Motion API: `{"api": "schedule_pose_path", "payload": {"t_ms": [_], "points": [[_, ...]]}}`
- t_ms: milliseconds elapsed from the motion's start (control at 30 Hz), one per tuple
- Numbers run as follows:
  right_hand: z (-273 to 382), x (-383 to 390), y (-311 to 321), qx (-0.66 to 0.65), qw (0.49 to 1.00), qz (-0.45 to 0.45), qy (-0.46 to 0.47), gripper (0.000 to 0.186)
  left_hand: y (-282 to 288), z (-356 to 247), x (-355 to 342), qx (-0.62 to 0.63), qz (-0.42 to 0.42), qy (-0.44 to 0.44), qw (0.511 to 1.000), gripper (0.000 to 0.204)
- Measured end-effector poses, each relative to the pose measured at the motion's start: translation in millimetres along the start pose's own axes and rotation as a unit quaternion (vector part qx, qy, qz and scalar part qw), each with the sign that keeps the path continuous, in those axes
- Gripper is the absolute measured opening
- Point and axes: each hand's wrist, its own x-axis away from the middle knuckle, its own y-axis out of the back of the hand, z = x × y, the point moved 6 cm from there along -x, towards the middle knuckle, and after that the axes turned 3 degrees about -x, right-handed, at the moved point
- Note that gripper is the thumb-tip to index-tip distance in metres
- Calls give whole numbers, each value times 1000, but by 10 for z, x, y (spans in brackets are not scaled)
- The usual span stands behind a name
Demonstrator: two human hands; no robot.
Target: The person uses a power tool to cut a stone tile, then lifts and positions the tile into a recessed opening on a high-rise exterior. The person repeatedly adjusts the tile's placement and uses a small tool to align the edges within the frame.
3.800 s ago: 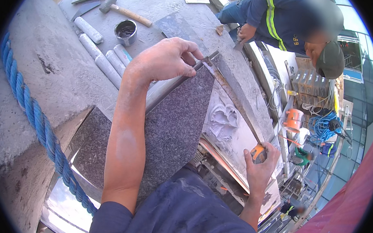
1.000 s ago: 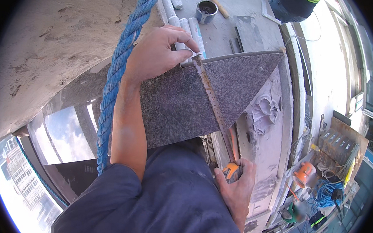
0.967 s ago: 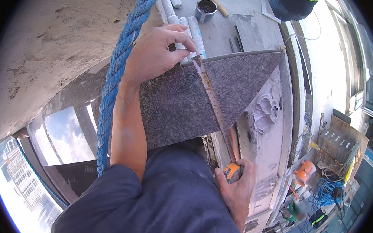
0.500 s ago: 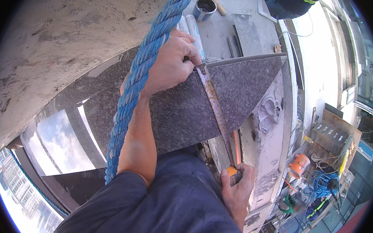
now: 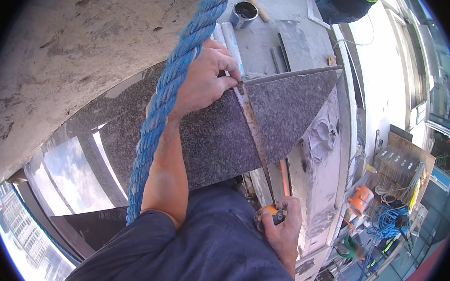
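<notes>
A dark grey speckled stone slab [image 5: 212, 137] lies before me, with a worn, stained tape measure blade [image 5: 255, 130] stretched across it. At the slab's far edge my left hand [image 5: 204, 82] is closed, thumb and fingers pinching the blade's end. My right hand [image 5: 285, 229] grips the orange and dark tape measure case [image 5: 268, 211] just off the slab's near edge. Between case and slab the blade spans a gap. A thick blue rope [image 5: 160, 103] hangs in front of my left forearm and hides part of it.
A rough concrete surface [image 5: 87, 34] rises at left. Beyond the slab are an open can of dark stuff [image 5: 243, 15], white tubes [image 5: 232, 40] and a grey offcut [image 5: 298, 44]. Mortar [image 5: 324, 136] lies on the ledge at right. Far below are an orange bucket [image 5: 360, 200] and coiled blue rope [image 5: 385, 222].
My right hand and the tape case have shifted slightly left, and the case has tilted. My left hand stays at the slab's far edge. The view has moved a little.
</notes>
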Motion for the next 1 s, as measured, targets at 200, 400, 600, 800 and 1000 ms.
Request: {"api": "schedule_pose_path", "payload": {"t_ms": [200,400,600,800,1000], "points": [[6,-48,-42,-15,1000,14,-12,37,-11,-13,12,15,-3,11,1000,14],[77,-102,-96,-32,998,46,-24,28,-30,-10,4,18,-6,17,1000,13],[-7,-186,-207,-49,995,82,7,17,-32,-31,-1,3,-6,18,1000,13],[21,-216,-254,-65,996,60,-13,21,-46,-28,8,-7,-23,24,999,12],[80,-252,-294,-28,994,48,94,46,-45,-16,4,-7,-20,25,999,12]]}}
